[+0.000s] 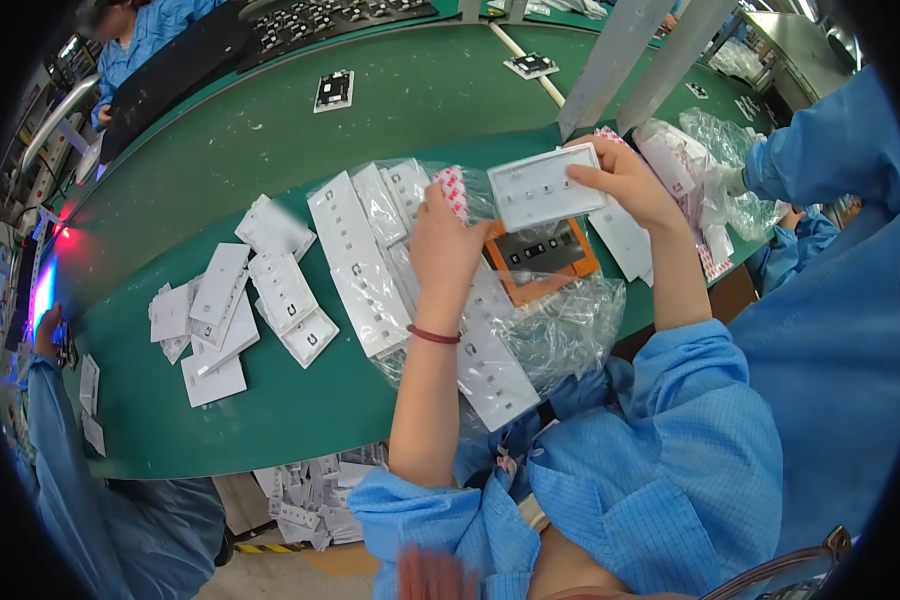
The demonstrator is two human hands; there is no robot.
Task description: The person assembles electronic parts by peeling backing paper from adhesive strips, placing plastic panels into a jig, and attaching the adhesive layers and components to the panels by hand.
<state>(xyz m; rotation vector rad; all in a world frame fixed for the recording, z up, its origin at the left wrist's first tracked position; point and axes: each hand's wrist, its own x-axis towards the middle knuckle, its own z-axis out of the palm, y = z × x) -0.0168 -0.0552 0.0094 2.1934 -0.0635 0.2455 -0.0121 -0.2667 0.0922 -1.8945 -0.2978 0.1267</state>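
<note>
Broadly, a green conveyor belt [410, 110] ran past the far edge of a green worktable [150, 430], bearing two dark modules [334, 91] on white plates, well apart. On the table, from the middle toward the near edge, lay crumpled clear plastic [580, 325], with long white panels [370, 300] in overlapping rows at its left, each marked with small dark fittings. Nearer the table's left end: a loose heap of white plates [220, 290], and beside it a second, smaller stack [288, 300], pieces at mixed angles. More bagged pieces [675, 160] sat toward the far right corner. An orange fixture [582, 240] with a black inset rested among the plastic, right of the panel rows, partly overlapped by clear film. Above its far edge was a single white tray [525, 195], raised and tilted, small fittings showing on its face. The right hand [635, 185] gripped it by its right end, thumb on the face, other fingers behind. The left hand [445, 245], fingers bent, was at a red-and-white patterned strip [452, 190], left of the tray; could not tell whether finger and thumb pinched the strip or only touched it.
</note>
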